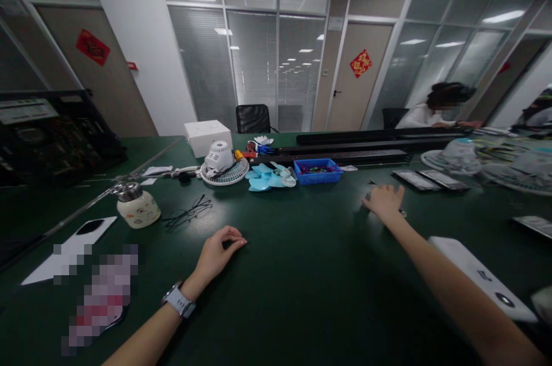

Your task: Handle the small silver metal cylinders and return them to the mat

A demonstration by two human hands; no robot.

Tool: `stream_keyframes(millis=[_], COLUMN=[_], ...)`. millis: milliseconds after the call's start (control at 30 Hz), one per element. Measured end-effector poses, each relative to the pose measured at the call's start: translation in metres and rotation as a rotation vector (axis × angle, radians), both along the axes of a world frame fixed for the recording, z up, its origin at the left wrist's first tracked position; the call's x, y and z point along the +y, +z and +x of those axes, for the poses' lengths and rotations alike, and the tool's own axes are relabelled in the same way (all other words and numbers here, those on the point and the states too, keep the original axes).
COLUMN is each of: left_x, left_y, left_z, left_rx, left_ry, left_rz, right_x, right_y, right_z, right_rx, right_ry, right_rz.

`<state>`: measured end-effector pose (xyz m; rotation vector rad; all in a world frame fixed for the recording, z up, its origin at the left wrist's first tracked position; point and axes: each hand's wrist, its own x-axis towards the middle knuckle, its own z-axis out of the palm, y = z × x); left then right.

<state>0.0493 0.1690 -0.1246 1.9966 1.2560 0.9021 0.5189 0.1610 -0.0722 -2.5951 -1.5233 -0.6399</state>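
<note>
My left hand [219, 248], with a watch [179, 299] on its wrist, rests over the green table. Its fingers curl in and the thumb tip meets them; nothing shows between them. Farther out, my right hand [384, 201] reaches palm down over the table with its fingers apart. Partly hidden beneath it lies a small object with a shiny metal part [402, 212]; its kind does not show. Left of that hand stands a blue tray [319, 178] holding small coloured pieces. Light-blue fan blades [264, 177] lie beside the tray.
A white fan part [219, 156] and a white box [207, 137] stand at the back left. Nearer are a patterned jar [138, 211], eyeglasses [190, 214] and a phone [90, 226]. At right lie flat dark devices [417, 180] and a white device [474, 274]. A person [425, 116] sits beyond.
</note>
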Motion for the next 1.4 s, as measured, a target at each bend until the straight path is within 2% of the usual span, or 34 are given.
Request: stream_keyframes(millis=[67, 133, 200, 267, 333, 400, 500, 567, 667, 767, 833, 933, 1000, 1067, 1167, 1267, 1400], left_x=[0.001, 0.002, 0.004, 0.005, 0.005, 0.005, 0.003, 0.001, 0.0, -0.001, -0.001, 0.001, 0.003, 0.004, 0.006, 0.007, 0.007], left_y=[0.002, 0.004, 0.005, 0.006, 0.006, 0.006, 0.008, 0.01, 0.011, 0.012, 0.012, 0.012, 0.01, 0.008, 0.004, 0.0, 0.0], left_z=[0.0, -0.001, -0.002, -0.004, -0.006, -0.007, -0.006, -0.004, -0.004, -0.005, -0.006, -0.005, -0.004, -0.004, -0.005, -0.007, -0.007], left_rx=[-0.004, -0.02, -0.046, -0.061, -0.051, -0.034, -0.033, -0.043, -0.072, -0.08, -0.056, -0.006, 0.024, 0.048, 0.071, 0.082, 0.094], left_ry=[0.009, 0.057, 0.162, 0.272, 0.345, 0.375, 0.376, 0.368, 0.353, 0.335, 0.325, 0.306, 0.301, 0.315, 0.326, 0.305, 0.315], left_rz=[-0.024, -0.04, -0.046, -0.047, -0.04, -0.031, -0.029, -0.038, -0.078, -0.105, -0.073, -0.019, -0.013, -0.016, -0.011, 0.002, -0.001], right_x=[-0.001, -0.003, -0.006, -0.008, -0.005, -0.001, 0.006, 0.008, 0.009, 0.01, 0.01, 0.007, 0.004, 0.001, -0.001, 0.0, -0.002], right_y=[-0.004, -0.01, -0.018, -0.026, -0.034, -0.04, -0.047, -0.048, -0.037, -0.014, 0.005, 0.025, 0.028, 0.023, 0.008, -0.003, -0.004], right_z=[-0.033, -0.083, -0.139, -0.19, -0.229, -0.256, -0.28, -0.285, -0.266, -0.203, -0.14, -0.038, 0.017, 0.054, 0.077, 0.075, 0.07], right_rx=[0.033, 0.18, 0.403, 0.611, 0.729, 0.753, 0.723, 0.711, 0.704, 0.662, 0.588, 0.442, 0.396, 0.409, 0.476, 0.494, 0.466], right_ry=[0.236, 0.568, 0.848, 1.019, 1.086, 1.097, 1.102, 1.108, 1.107, 1.003, 0.816, 0.418, 0.217, 0.11, 0.096, 0.121, 0.102], right_rz=[0.151, 0.192, 0.091, -0.064, -0.17, -0.179, -0.132, -0.127, -0.141, -0.044, 0.086, 0.209, 0.181, 0.122, 0.065, 0.057, 0.111])
